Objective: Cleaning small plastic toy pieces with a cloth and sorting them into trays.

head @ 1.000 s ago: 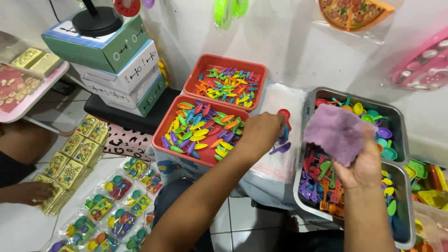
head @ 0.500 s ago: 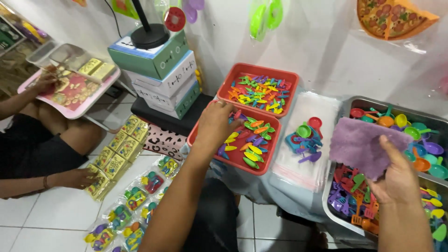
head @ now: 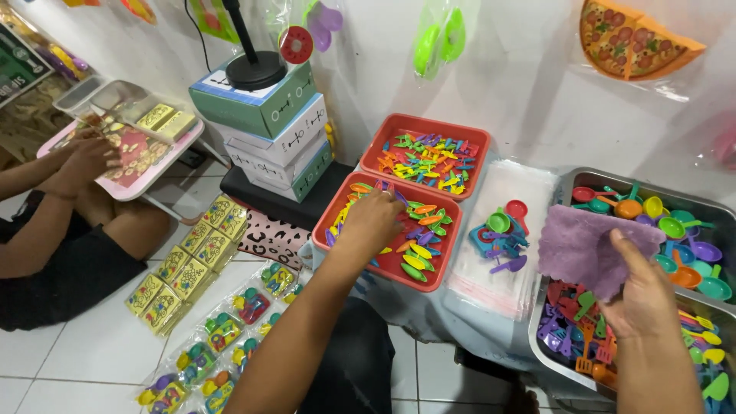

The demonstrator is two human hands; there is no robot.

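My left hand (head: 373, 221) reaches into the near red tray (head: 330, 215), fingers curled over the small coloured plastic toy knives (head: 420, 230); I cannot see whether it grips one. My right hand (head: 642, 295) holds a purple cloth (head: 586, 245) over the metal tray (head: 563, 184) of coloured toy spoons and spatulas. Between the trays, a small heap of toy utensils (head: 500, 234) lies on a stack of clear plastic bags (head: 491, 287).
A second red tray (head: 426, 123) of toy forks stands behind the first. Stacked boxes (head: 268, 130) with a black lamp base sit at the left. Packed toy bags (head: 222, 337) and yellow packets (head: 188, 261) lie on the floor. Another person (head: 61, 230) sits at the left with a pink tray (head: 134, 180).
My left hand moved from the heap on the plastic bags leftward into the near red tray. The view swung left. My right hand stays on the purple cloth.
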